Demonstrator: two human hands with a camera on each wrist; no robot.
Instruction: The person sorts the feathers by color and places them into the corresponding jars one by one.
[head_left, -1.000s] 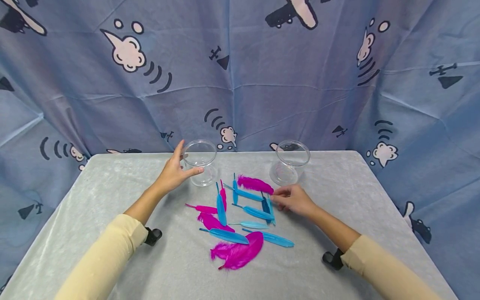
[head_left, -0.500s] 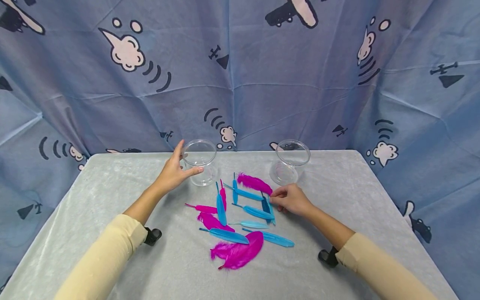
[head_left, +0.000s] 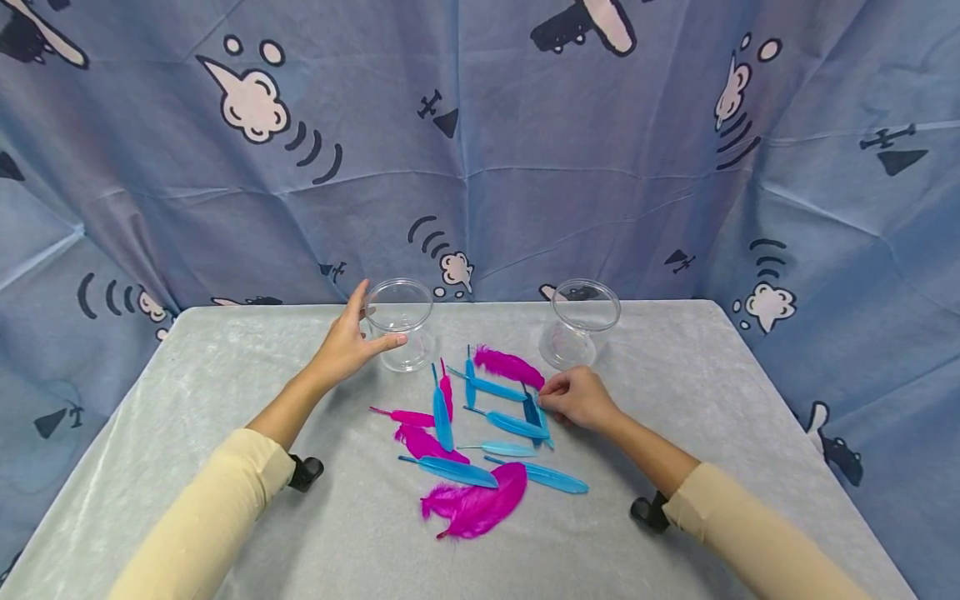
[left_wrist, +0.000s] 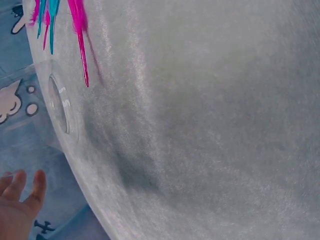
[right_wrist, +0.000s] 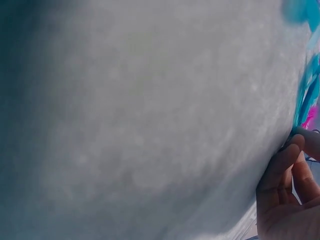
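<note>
My left hand point(head_left: 347, 348) is beside a clear plastic cup point(head_left: 405, 354), fingers at its left side and thumb across its front. In the left wrist view the fingers point(left_wrist: 36, 192) look spread and relaxed. My right hand point(head_left: 581, 398) pinches the end of a blue feather point(head_left: 546, 432) between thumb and fingertips, at the right edge of the feather pile. The right wrist view shows the fingertips meeting at the feather's tip point(right_wrist: 296, 125). Just beyond the hand lies a magenta feather point(head_left: 508, 367), and a dark blue feather point(head_left: 531, 410) lies close alongside.
A second clear cup point(head_left: 577, 342) stands behind my right hand. Several blue and magenta feathers, such as a magenta feather point(head_left: 487, 507) at the front, lie scattered on the grey tablecloth point(head_left: 360, 517). A blue printed curtain point(head_left: 495, 150) hangs behind the table.
My right hand and forearm have shifted slightly left, and the pinched blue feather's lower end has moved a little right. My left hand has stayed at the cup.
</note>
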